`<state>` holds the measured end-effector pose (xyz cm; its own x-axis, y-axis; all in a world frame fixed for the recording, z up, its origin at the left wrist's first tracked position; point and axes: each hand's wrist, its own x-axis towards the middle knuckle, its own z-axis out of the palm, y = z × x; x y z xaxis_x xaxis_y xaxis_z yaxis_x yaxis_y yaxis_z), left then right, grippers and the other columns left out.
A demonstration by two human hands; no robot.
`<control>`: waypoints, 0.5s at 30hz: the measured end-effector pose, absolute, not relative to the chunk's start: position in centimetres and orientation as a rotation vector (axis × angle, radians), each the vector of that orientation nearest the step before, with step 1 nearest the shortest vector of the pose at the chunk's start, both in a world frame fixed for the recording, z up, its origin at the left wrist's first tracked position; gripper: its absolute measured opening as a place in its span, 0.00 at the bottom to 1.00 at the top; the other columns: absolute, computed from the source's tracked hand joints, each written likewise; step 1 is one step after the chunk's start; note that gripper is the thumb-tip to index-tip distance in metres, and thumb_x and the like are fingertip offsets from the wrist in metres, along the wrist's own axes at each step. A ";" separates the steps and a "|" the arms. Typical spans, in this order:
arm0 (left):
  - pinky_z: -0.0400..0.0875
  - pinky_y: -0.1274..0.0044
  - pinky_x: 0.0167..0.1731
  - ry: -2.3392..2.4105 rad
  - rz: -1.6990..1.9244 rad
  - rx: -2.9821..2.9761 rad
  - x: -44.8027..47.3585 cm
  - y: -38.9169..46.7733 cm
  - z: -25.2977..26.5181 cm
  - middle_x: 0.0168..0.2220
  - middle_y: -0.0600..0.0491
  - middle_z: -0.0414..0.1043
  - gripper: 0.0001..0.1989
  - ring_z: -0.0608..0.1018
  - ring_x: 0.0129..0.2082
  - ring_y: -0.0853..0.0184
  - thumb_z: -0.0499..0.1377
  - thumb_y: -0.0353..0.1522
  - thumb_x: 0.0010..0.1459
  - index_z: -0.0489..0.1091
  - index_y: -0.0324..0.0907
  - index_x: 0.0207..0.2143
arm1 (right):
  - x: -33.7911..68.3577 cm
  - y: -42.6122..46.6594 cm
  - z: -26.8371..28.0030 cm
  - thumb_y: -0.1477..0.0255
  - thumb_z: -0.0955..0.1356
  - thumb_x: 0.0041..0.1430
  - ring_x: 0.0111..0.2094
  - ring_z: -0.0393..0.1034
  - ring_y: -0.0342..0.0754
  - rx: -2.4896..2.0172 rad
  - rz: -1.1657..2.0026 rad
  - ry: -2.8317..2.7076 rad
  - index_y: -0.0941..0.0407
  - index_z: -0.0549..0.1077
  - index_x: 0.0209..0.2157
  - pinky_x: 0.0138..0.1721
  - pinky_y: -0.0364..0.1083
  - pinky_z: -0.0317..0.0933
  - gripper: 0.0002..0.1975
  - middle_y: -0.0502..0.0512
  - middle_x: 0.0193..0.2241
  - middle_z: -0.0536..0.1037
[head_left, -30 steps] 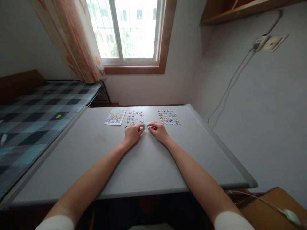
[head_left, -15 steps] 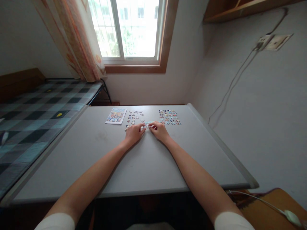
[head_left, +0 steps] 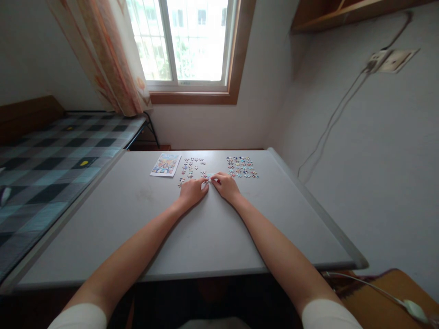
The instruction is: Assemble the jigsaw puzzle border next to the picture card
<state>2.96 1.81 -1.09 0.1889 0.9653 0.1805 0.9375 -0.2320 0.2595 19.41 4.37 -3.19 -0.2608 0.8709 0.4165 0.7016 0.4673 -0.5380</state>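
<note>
Both hands meet at the middle of the white table over small jigsaw puzzle pieces. My left hand [head_left: 192,190] rests on the table, thumb and index finger pinched at a puzzle piece [head_left: 208,180]. My right hand [head_left: 225,185] is closed in a pinch at the same spot, its fingertips touching the pieces there. Loose puzzle pieces [head_left: 190,168] lie in rough rows beyond my left hand. Another block of puzzle pieces [head_left: 242,167] is laid out in rows beyond my right hand. Fingers partly cover the pieces between them.
A colourful picture sheet [head_left: 166,165] lies at the table's back left. The white table [head_left: 212,237] has raised side edges. Left stands a bed with a checked cover [head_left: 85,137]; a white cable [head_left: 329,123] hangs down the right wall. A stool-like brown surface [head_left: 394,297] is at lower right.
My right hand has shifted slightly left, closer to my left hand, narrowing the gap between the fingertips. My left hand stays nearly in place.
</note>
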 end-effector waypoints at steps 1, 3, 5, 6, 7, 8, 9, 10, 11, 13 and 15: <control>0.66 0.76 0.34 1.893 0.463 2.349 3.0 1.8 -1.0 0.31 0.51 0.77 0.18 0.77 0.32 0.63 0.51 0.41 0.58 0.74 0.50 0.47 | 19.4 4.3 -3.2 0.75 0.66 0.58 0.37 0.70 0.47 -1.304 0.318 -2.039 0.53 0.77 0.34 0.42 0.45 0.61 0.08 0.55 0.36 0.76; 0.66 0.76 0.34 1.900 0.456 2.349 3.0 1.7 -1.0 0.30 0.51 0.77 0.17 0.77 0.32 0.63 0.51 0.41 0.58 0.75 0.50 0.45 | 19.4 4.3 -3.1 0.75 0.65 0.58 0.39 0.69 0.48 -1.304 0.311 -2.044 0.53 0.77 0.34 0.43 0.46 0.61 0.08 0.55 0.37 0.76; 0.66 0.76 0.33 1.905 0.458 2.351 3.0 1.7 -0.9 0.29 0.51 0.77 0.17 0.77 0.32 0.63 0.51 0.41 0.58 0.75 0.49 0.44 | 19.4 4.3 -3.2 0.74 0.65 0.58 0.40 0.69 0.48 -1.300 0.299 -2.053 0.53 0.77 0.33 0.43 0.46 0.61 0.08 0.55 0.37 0.76; 0.66 0.76 0.33 1.907 0.462 2.353 3.0 1.7 -0.9 0.29 0.51 0.77 0.17 0.77 0.31 0.63 0.51 0.41 0.58 0.75 0.49 0.45 | 19.5 4.3 -3.2 0.74 0.65 0.59 0.40 0.69 0.48 -1.298 0.293 -2.058 0.52 0.77 0.33 0.43 0.45 0.61 0.08 0.55 0.37 0.76; 0.66 0.76 0.33 1.908 0.466 2.354 3.0 1.7 -0.9 0.30 0.51 0.77 0.17 0.77 0.31 0.63 0.51 0.41 0.58 0.74 0.49 0.45 | 19.5 4.3 -3.2 0.74 0.65 0.59 0.40 0.69 0.48 -1.296 0.287 -2.063 0.52 0.77 0.33 0.43 0.45 0.61 0.08 0.55 0.36 0.76; 0.66 0.76 0.33 1.910 0.470 2.354 3.0 1.7 -0.9 0.30 0.51 0.77 0.17 0.77 0.31 0.63 0.51 0.41 0.58 0.74 0.50 0.46 | 19.5 4.3 -3.2 0.73 0.65 0.59 0.40 0.69 0.48 -1.296 0.284 -2.068 0.52 0.77 0.33 0.43 0.45 0.61 0.08 0.55 0.36 0.76; 0.66 0.76 0.34 1.911 0.473 2.354 3.0 1.7 -1.0 0.30 0.51 0.77 0.18 0.77 0.31 0.63 0.51 0.41 0.59 0.73 0.50 0.47 | 19.5 4.3 -3.2 0.73 0.65 0.59 0.40 0.69 0.48 -1.295 0.282 -2.072 0.53 0.77 0.33 0.43 0.46 0.61 0.08 0.55 0.36 0.76; 0.66 0.76 0.34 1.907 0.477 2.355 3.0 1.7 -1.0 0.30 0.51 0.77 0.18 0.77 0.31 0.63 0.51 0.42 0.59 0.73 0.50 0.48 | 19.5 4.3 -3.2 0.73 0.65 0.59 0.40 0.69 0.48 -1.293 0.282 -2.074 0.53 0.77 0.33 0.43 0.46 0.61 0.08 0.55 0.36 0.76; 0.66 0.76 0.34 1.900 0.480 2.359 2.9 1.7 -1.0 0.30 0.51 0.77 0.19 0.77 0.31 0.63 0.51 0.42 0.59 0.72 0.50 0.49 | 19.5 4.2 -3.2 0.73 0.65 0.59 0.40 0.68 0.48 -1.290 0.284 -2.075 0.53 0.77 0.33 0.44 0.46 0.61 0.08 0.55 0.36 0.76; 0.66 0.76 0.34 1.879 0.483 2.375 2.9 1.7 -1.1 0.30 0.51 0.77 0.19 0.77 0.32 0.62 0.50 0.42 0.59 0.72 0.51 0.49 | 19.5 4.2 -3.2 0.74 0.65 0.59 0.41 0.68 0.48 -1.286 0.286 -2.075 0.53 0.77 0.34 0.44 0.46 0.61 0.08 0.55 0.36 0.76; 0.66 0.76 0.34 1.858 0.476 2.393 2.9 1.7 -1.2 0.30 0.51 0.77 0.19 0.78 0.32 0.62 0.50 0.43 0.60 0.72 0.52 0.50 | 19.5 4.2 -3.2 0.74 0.65 0.59 0.41 0.69 0.48 -1.280 0.289 -2.072 0.53 0.77 0.34 0.45 0.46 0.61 0.08 0.55 0.37 0.76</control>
